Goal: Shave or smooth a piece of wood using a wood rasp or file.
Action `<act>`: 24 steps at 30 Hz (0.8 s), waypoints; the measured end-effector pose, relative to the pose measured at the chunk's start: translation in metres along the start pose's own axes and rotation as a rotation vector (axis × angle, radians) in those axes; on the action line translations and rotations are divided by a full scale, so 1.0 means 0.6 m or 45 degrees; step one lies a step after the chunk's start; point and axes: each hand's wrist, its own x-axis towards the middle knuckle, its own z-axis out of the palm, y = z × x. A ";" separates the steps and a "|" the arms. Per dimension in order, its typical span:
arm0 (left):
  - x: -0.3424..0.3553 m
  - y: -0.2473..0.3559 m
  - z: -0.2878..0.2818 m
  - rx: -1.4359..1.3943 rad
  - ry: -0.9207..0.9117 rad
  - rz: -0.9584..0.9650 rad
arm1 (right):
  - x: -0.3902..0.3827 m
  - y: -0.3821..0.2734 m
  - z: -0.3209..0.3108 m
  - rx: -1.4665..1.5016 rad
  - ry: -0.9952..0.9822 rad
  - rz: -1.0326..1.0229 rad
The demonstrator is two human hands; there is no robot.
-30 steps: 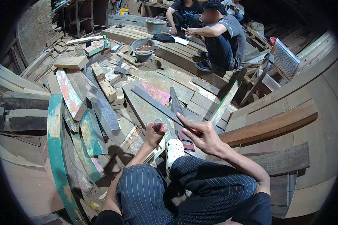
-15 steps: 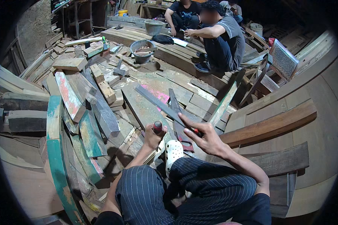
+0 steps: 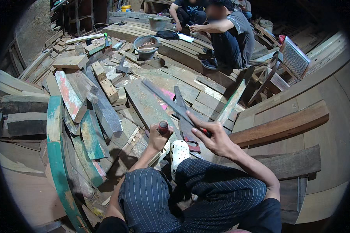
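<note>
A dark, reddish round-ended handle stands up out of my left hand, whose fingers are wrapped around it; the lower end of that tool is hidden by the hand. My right hand is closed on the red-and-black handle of a long flat grey file. Its thumb and forefinger point along the file, which slants away to the far left. Beneath the file lies a handsaw with a red grip, near my white clog. A pale board stretches away beyond my left hand.
Painted and bare timber offcuts heap up on the left. A curved brown beam lies on panels at the right. Farther off are a grey bucket, a hammer-like tool and a person crouching, with other people behind.
The file and my right hand have shifted slightly forward and to the right. My left hand keeps its hold on the handle, and the whole view has moved a little.
</note>
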 end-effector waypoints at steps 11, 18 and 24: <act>0.002 0.020 -0.006 0.200 -0.026 -0.133 | -0.002 0.016 0.006 -0.051 0.027 -0.075; -0.005 -0.003 -0.001 0.282 0.029 0.144 | 0.004 -0.001 0.002 -0.306 -0.358 0.354; 0.001 0.032 -0.001 0.117 -0.023 -0.128 | -0.002 -0.022 -0.009 0.064 0.186 0.181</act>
